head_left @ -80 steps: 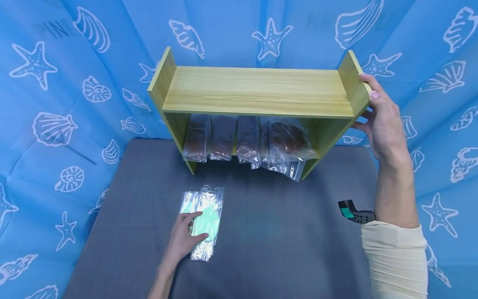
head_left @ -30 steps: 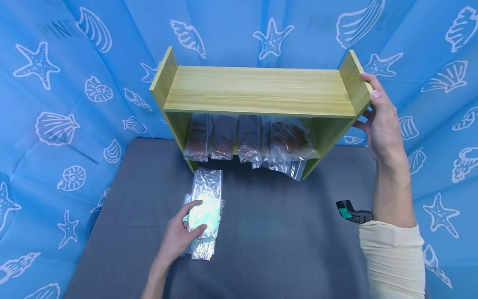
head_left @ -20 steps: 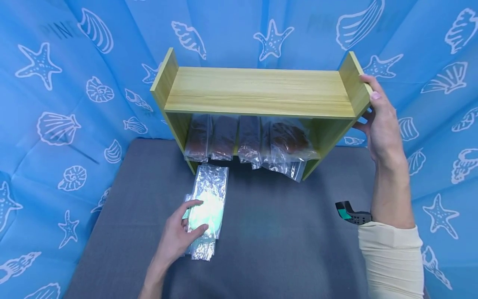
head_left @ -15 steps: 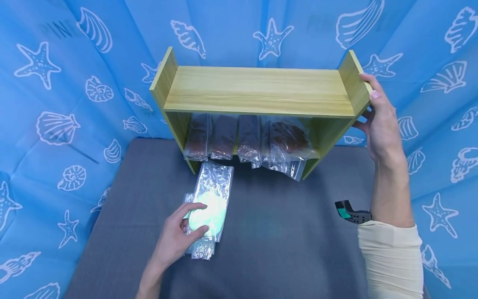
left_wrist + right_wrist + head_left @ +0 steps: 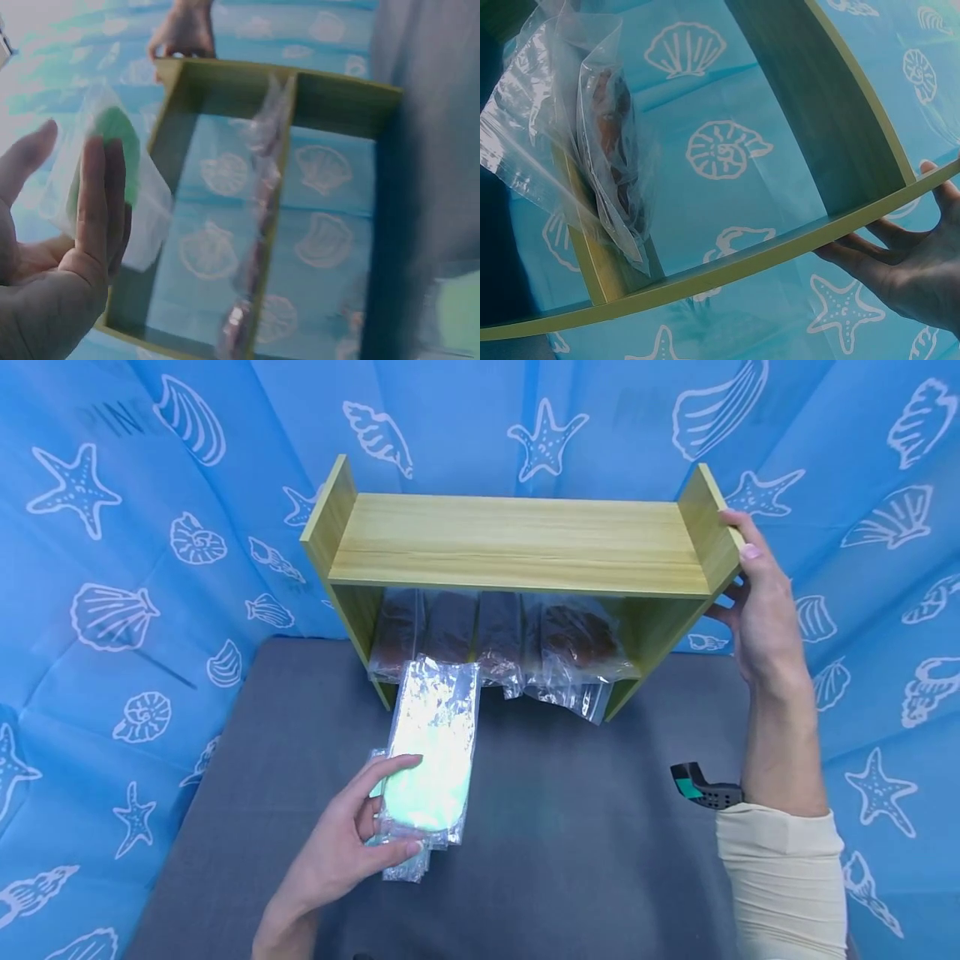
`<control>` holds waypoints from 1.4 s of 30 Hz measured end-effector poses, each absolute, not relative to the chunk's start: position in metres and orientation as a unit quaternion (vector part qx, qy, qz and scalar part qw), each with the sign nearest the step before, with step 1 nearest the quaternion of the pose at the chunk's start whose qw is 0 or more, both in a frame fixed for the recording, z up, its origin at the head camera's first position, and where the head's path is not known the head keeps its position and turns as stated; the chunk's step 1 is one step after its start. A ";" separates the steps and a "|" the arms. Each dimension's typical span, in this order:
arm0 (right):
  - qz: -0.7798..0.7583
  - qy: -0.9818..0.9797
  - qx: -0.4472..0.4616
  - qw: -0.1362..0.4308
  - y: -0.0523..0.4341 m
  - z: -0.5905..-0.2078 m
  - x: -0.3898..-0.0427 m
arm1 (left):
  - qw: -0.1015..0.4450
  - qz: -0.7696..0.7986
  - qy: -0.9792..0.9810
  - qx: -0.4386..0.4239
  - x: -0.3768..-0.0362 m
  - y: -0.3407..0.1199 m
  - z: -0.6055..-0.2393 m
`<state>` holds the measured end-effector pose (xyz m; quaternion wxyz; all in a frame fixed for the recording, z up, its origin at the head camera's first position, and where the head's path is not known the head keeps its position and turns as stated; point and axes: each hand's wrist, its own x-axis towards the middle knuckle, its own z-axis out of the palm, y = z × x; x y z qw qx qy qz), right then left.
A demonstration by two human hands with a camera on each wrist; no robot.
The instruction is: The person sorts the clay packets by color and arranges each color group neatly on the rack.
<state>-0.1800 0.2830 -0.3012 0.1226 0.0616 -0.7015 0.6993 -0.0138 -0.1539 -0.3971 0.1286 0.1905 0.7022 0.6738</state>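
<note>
My left hand (image 5: 330, 852) grips a clear plastic bag with a flat pale green item inside (image 5: 431, 793), thumb and fingers at its left and lower side. The bag is lifted, its top overlapping the shelf's lower front edge in the head view. In the left wrist view, the fingers (image 5: 91, 202) lie across the green item (image 5: 116, 127). My right hand (image 5: 772, 618) holds the right side panel of a light wooden shelf (image 5: 517, 543), fingers behind and thumb in front; the right wrist view shows those fingers (image 5: 862, 251) at the panel's edge.
More clear bags with green contents (image 5: 405, 867) lie on the grey tabletop (image 5: 570, 843) beneath the left hand. Several bags with brown contents (image 5: 577, 635) stand on the lower shelf, some jutting past its front. A blue shell-print curtain (image 5: 465, 435) hangs behind.
My left hand has taken the top green bag off the pile, raised it and moved it forward toward the lower shelf. The right hand stays on the side panel.
</note>
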 end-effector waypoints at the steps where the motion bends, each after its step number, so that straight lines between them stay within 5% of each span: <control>1: 0.698 -0.703 0.061 0.122 0.283 -0.301 -0.180 | 0.122 0.674 0.701 0.200 -0.015 -0.153 -0.394; 5: 0.691 -0.709 0.066 0.123 0.284 -0.302 -0.180 | 0.065 0.647 0.726 0.225 -0.019 -0.151 -0.382; 22: 0.696 -0.704 0.067 0.126 0.283 -0.300 -0.181 | -0.021 0.587 0.770 0.249 -0.043 -0.147 -0.341; 42: 0.679 -0.720 0.064 0.127 0.282 -0.301 -0.181 | -0.054 0.614 0.755 0.226 -0.087 -0.147 -0.302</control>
